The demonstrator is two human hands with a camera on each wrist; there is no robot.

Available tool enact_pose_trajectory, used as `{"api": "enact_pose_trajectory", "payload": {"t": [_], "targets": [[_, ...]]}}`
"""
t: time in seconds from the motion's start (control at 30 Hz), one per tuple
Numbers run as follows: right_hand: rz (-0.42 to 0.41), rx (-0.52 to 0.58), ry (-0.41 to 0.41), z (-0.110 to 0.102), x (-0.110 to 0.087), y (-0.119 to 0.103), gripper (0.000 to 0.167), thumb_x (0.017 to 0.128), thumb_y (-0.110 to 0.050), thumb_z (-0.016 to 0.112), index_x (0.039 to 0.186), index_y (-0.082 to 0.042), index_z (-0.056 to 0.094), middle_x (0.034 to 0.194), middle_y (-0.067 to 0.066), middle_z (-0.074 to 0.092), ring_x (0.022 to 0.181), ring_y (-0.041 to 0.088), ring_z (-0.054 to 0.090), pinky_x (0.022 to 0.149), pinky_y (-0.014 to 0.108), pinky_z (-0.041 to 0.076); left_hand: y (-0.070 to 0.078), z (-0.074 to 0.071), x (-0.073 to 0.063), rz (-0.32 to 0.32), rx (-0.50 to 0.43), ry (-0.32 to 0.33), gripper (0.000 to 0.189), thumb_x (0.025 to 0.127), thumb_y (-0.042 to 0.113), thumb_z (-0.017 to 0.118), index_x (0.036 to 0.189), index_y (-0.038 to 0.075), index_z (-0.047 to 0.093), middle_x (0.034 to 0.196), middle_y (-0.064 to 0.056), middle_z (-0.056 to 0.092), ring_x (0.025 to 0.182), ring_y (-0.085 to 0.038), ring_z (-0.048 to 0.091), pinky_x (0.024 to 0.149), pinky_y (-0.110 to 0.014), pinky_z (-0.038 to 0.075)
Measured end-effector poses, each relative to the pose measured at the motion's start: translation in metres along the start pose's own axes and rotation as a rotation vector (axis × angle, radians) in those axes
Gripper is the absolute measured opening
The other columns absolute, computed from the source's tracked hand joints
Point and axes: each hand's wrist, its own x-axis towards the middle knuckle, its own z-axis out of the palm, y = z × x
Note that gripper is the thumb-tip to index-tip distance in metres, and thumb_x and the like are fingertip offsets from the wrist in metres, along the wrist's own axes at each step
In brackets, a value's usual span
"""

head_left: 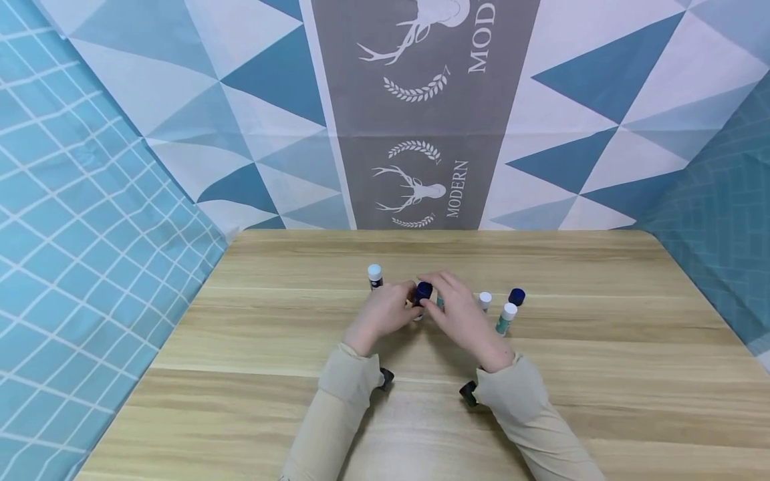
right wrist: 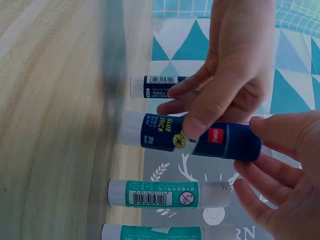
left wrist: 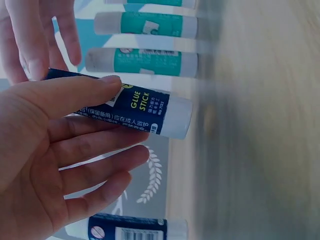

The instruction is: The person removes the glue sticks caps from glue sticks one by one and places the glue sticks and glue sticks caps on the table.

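A dark blue glue stick (head_left: 424,292) with a white base stands upright between the two hands, its base close to the tabletop. My left hand (head_left: 385,312) holds it by the labelled body, thumb on one side and fingers on the other. At its dark blue top end, the thumb and fingertips of my right hand (head_left: 462,319) pinch the cap (right wrist: 247,142). Left of the hands is another blue-labelled glue stick (head_left: 375,275) with a white top. Green-labelled glue sticks (right wrist: 165,193) stand in a row on the right side, partly hidden by the right hand in the head view.
Behind the right-hand green glue stick (head_left: 505,319) sits a dark blue cap-like piece (head_left: 517,297). The wooden table (head_left: 252,334) meets a patterned cloth backdrop (head_left: 415,120) at its far edge. Grid-patterned cloth (head_left: 72,200) hangs on the left.
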Motion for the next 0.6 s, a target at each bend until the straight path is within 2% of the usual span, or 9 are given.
{"api": "enact_pose_trajectory", "payload": {"t": [0.17,0.37,0.5,0.6], "targets": [[0.04,0.024,-0.032,-0.001,0.0,0.001,0.038,0.084,-0.009,0.063,0.121,-0.005,0.054,0.112,0.011,0.059,0.098,0.023,0.059,0.081,0.034,0.05,0.003,-0.003,-0.003,0.012,0.009,0.0,0.02,0.082,0.031,0.065,0.089,0.012,0.059,0.08,0.0,0.065,0.062,-0.009,0.055,0.057,-0.024,0.045],[0.088,0.093,-0.011,-0.01,0.0,0.002,0.035,0.085,-0.011,0.062,0.119,-0.006,0.056,0.11,0.01,0.059,0.09,0.019,0.06,0.074,0.035,0.05,0.005,-0.011,-0.005,0.028,-0.016,0.06,0.018,0.081,0.026,0.064,0.091,0.012,0.06,0.071,0.002,0.059,0.054,-0.008,0.048,0.048,-0.022,0.037],[0.096,0.126,0.004,-0.017,0.001,0.003,0.031,0.085,-0.013,0.063,0.115,-0.007,0.059,0.108,0.009,0.06,0.088,0.019,0.059,0.072,0.036,0.049,0.006,-0.019,-0.007,0.045,-0.048,0.097,0.016,0.081,0.024,0.064,0.091,0.012,0.059,0.072,0.003,0.059,0.055,-0.007,0.048,0.048,-0.02,0.038],[0.126,0.153,0.008,-0.021,0.001,0.004,0.03,0.085,-0.013,0.063,0.114,-0.007,0.059,0.107,0.009,0.059,0.09,0.021,0.058,0.075,0.039,0.048,0.008,-0.024,-0.008,0.06,-0.064,0.13,0.015,0.081,0.023,0.065,0.091,0.012,0.059,0.074,0.003,0.06,0.058,-0.008,0.05,0.052,-0.02,0.041]]}}
